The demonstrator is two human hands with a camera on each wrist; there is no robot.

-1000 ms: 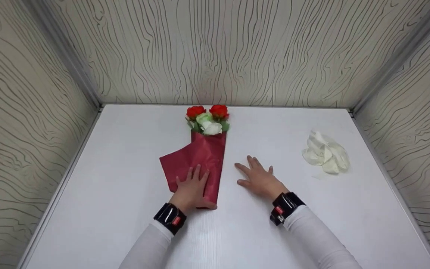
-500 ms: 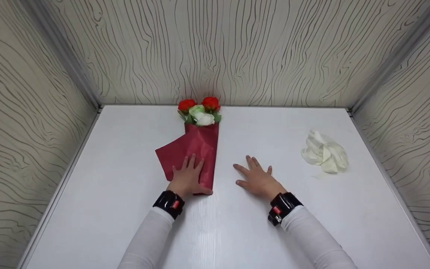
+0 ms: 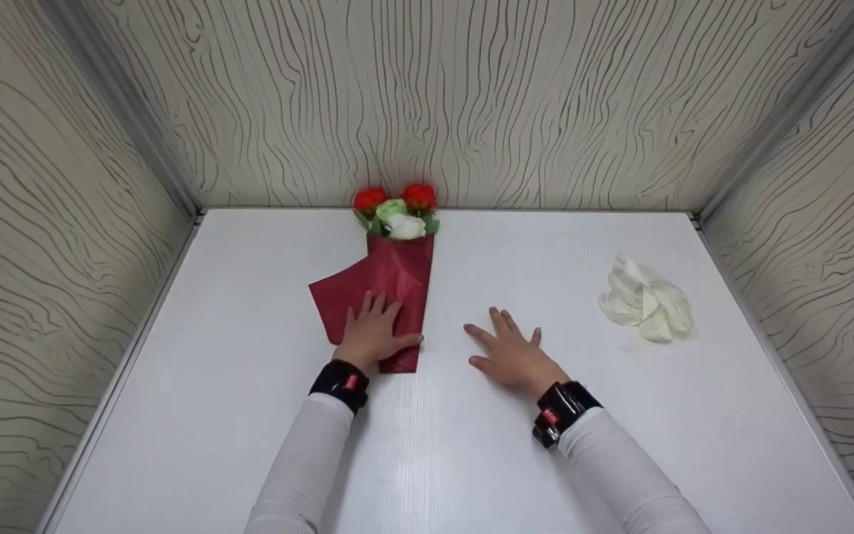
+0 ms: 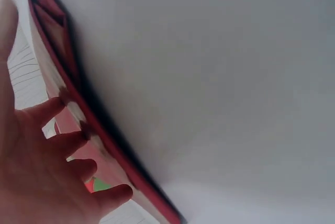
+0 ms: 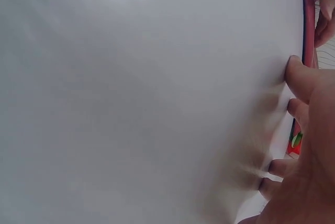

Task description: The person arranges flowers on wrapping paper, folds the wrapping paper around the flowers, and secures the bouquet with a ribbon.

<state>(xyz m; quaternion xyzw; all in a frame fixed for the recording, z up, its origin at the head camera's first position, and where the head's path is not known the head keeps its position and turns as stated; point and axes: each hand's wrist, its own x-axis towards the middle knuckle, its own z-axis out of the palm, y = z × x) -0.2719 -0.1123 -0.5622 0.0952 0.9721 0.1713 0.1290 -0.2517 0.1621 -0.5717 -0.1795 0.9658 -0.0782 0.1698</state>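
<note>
A bouquet of red, white and pale green flowers (image 3: 402, 215) lies at the back of the white table, wrapped in dark red paper (image 3: 397, 267). One corner of the paper sticks out to the left. My left hand (image 3: 373, 331) rests with spread fingers on the lower part of the wrapping, thumb toward its right edge. In the left wrist view the fingertips touch the paper (image 4: 112, 143) near its edge. To the right of the bouquet, my right hand (image 3: 512, 356) rests on the table with its fingers spread, holding nothing.
A crumpled cream ribbon (image 3: 648, 302) with faint printing lies at the right of the table (image 3: 516, 467). Patterned panels (image 3: 427, 104) rise behind and at both sides. The flower heads lie at the table's back edge.
The bouquet has slid away toward the back edge and slightly left, with my left hand on it. My left hand now lies higher up the wrapping. The right hand stays in place.
</note>
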